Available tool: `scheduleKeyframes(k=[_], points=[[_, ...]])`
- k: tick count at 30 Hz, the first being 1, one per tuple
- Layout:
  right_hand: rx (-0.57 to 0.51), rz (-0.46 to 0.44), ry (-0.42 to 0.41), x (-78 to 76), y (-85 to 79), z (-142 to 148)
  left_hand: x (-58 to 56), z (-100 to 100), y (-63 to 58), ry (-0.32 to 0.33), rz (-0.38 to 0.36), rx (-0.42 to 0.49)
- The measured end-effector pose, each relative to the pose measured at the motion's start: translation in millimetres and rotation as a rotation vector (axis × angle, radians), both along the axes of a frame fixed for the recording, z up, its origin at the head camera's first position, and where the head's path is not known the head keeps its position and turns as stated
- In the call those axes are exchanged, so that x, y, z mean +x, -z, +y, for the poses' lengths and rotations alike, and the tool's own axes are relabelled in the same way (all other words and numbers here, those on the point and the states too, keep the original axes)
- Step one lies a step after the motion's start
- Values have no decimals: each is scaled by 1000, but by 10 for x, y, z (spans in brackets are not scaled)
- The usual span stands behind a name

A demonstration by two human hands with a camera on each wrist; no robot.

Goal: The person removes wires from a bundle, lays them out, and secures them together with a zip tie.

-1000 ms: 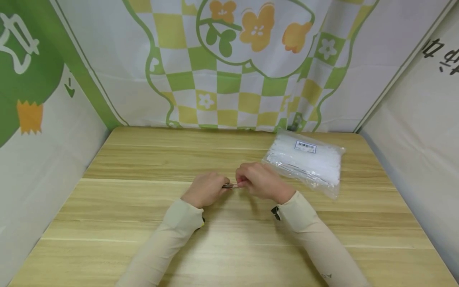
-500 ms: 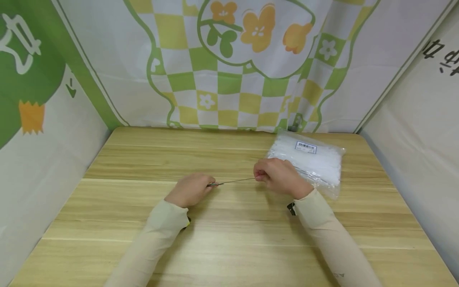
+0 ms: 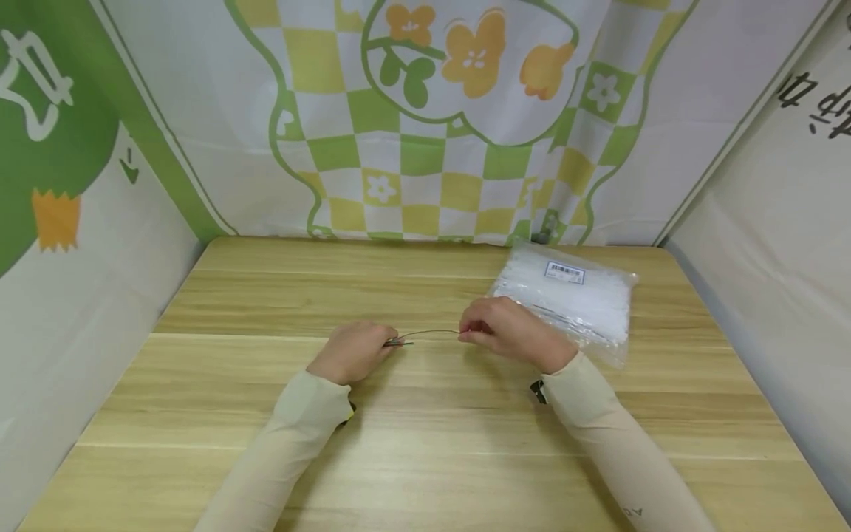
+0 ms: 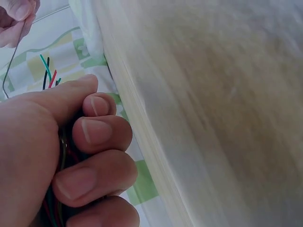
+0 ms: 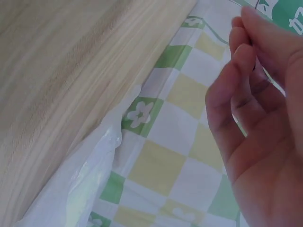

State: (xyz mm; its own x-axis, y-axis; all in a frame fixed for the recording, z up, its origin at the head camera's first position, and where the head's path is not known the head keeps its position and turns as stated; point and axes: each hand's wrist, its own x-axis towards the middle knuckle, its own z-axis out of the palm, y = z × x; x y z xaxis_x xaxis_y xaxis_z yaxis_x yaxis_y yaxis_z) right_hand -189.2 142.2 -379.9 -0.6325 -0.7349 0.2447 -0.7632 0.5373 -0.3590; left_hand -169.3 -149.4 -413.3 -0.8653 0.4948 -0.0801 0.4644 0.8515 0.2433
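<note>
My left hand curls its fingers round a bundle of thin coloured wires. In the left wrist view, green, black and red wire ends poke out past the thumb, and more strands show below, inside the fist. One dark thin wire leaves the bundle and arches across to my right hand, which pinches its far end between thumb and fingertips. The right wrist view shows those fingertips pressed together, the wire mostly hidden there.
A clear plastic bag of white strips, with a barcode label, lies on the wooden table just behind and right of the right hand. A patterned curtain hangs along the table's back edge, with cloth walls at both sides.
The hands have drawn apart from close together, pulling one wire out between them. In the last half second the right hand has shifted slightly left and the straight wire has bowed upward.
</note>
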Motion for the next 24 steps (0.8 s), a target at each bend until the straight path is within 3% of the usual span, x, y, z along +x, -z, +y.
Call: scheduleKeyframes(k=[9, 18, 21, 24], points=[[19, 153, 78, -18, 6, 116, -3, -63, 14, 39, 0, 79], [78, 79, 185, -54, -14, 403, 24, -261, -27, 71, -106, 161], [86, 53, 198, -70, 7, 480, 30, -324, -27, 97, -98, 181], [84, 40, 191, -91, 29, 527, 36, -357, -39, 123, -139, 213]])
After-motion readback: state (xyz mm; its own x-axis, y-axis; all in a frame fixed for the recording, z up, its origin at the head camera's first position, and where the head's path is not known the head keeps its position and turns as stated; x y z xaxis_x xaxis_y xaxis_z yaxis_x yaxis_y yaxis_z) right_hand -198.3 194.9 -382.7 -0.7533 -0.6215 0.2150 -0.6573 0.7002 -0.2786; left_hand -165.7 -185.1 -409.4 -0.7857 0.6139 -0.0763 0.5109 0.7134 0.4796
